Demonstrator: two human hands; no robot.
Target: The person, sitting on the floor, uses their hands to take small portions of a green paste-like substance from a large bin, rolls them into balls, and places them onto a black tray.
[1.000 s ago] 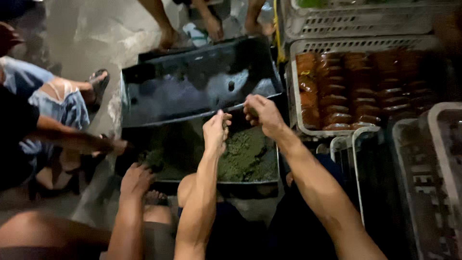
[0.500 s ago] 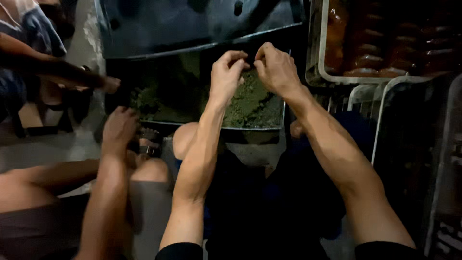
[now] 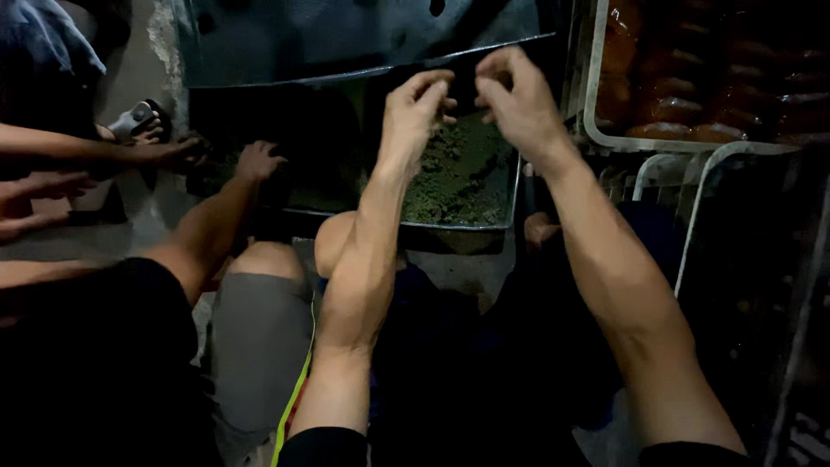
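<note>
both hands lifted a bit higher since before, left hand (image 3: 419,108) and right hand (image 3: 512,99) pinching small bits of green crumbly mix (image 3: 458,177) above its metal tray (image 3: 510,203), best kept centred over the tray so crumbs drop inside.

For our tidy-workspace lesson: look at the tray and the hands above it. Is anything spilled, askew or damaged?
Nothing stands out. The greenish crumbly mass lies inside the dark tray, none visible over its rim. The left hand and right hand are raised above it, fingers pinched. The white crate of brown pieces sits square beside it.
</note>
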